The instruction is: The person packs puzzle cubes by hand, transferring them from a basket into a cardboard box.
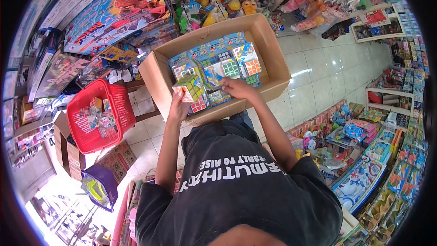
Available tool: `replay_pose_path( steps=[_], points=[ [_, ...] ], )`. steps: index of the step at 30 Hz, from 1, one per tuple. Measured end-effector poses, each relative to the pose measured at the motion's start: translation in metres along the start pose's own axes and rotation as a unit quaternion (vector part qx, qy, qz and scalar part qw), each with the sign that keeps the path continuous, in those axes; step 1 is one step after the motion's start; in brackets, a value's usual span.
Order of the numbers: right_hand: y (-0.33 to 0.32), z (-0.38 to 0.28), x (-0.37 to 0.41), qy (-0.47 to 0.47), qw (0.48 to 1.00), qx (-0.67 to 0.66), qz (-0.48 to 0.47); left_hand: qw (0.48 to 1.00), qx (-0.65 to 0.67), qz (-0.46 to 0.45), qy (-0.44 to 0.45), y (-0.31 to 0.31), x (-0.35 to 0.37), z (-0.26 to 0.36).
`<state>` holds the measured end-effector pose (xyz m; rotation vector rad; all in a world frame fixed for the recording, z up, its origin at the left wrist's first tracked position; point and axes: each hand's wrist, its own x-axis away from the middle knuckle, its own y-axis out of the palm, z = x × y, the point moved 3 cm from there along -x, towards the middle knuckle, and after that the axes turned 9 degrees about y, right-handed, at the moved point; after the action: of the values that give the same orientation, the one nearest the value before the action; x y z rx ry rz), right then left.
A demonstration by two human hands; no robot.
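My left hand (179, 105) is wrapped round a puzzle cube (190, 86) with yellow-green and orange sides, raised over the near left part of an open cardboard box (157, 79). A crumpled blue and yellow plastic wrapper (210, 78) extends from beside the cube toward my right hand (240, 89). My right fingers are closed in a pinch at the wrapper's near edge. Inside the box lie several carded puzzle cubes; a white one with orange squares (253, 67) is at the right, a green one (231, 67) in the middle and a red one (198, 105) below my left hand.
A red plastic basket (126, 109) holding several wrapped cubes stands at the left. A purple container (107, 180) is below it. Boxed toys (114, 13) are stacked at upper left, and packed toys (359, 132) line the right side of the tiled floor (314, 70).
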<state>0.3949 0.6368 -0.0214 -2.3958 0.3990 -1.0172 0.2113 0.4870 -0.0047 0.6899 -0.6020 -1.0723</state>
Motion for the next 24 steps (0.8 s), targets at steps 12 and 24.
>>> replay_pose_path(
  steps=[12, 24],
  points=[
    [-0.029, -0.044, 0.011, -0.023, 0.923, -0.376, -0.082, 0.955, -0.245, -0.128, -0.107, 0.047, -0.011, -0.006],
    [-0.042, 0.014, 0.032, -0.051, 0.997, -0.023, 0.052, 0.991, -0.129, -0.007, -0.034, 0.026, -0.009, 0.009]
  ],
)
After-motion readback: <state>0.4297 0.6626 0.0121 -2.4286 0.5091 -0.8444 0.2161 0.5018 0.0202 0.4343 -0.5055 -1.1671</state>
